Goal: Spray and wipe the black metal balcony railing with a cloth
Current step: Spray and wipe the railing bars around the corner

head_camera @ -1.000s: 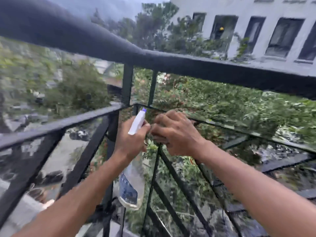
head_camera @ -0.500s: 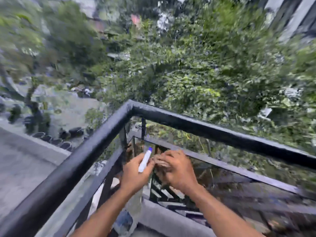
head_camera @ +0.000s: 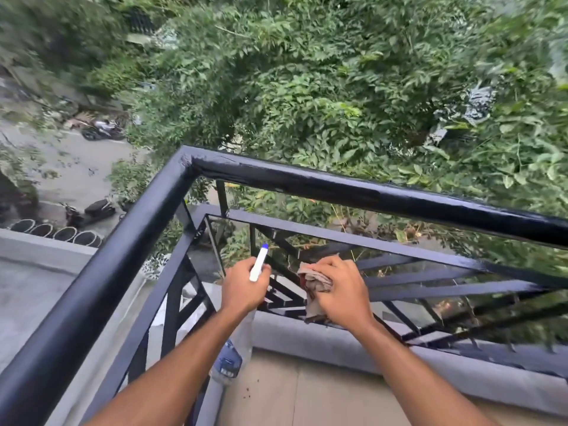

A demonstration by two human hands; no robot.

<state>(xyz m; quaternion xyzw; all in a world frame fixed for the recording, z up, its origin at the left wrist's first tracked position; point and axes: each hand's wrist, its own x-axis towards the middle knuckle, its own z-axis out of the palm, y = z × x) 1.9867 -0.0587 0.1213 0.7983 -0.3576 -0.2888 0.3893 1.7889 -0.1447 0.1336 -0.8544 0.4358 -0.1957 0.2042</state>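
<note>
The black metal railing [head_camera: 338, 186] turns a corner at the upper left, with a thick round top rail and thinner bars below. My left hand [head_camera: 242, 287] grips a spray bottle [head_camera: 233, 355] by its neck; the white nozzle with a blue tip points up and away, and the clear body with a blue label hangs under my wrist. My right hand [head_camera: 341, 293] holds a crumpled beige and red cloth [head_camera: 316, 284] against the lower diagonal bars, just inside the corner.
A grey concrete kerb [head_camera: 430, 361] runs under the railing, with tiled balcony floor [head_camera: 307, 395] in front. Beyond the rail are dense green trees [head_camera: 307, 87]; far below at the left are a road with parked scooters [head_camera: 98, 210] and round pots.
The view has swung from level to looking steeply down over the corner of the railing. My hands have drawn slightly apart, and the cloth now shows in my right hand.
</note>
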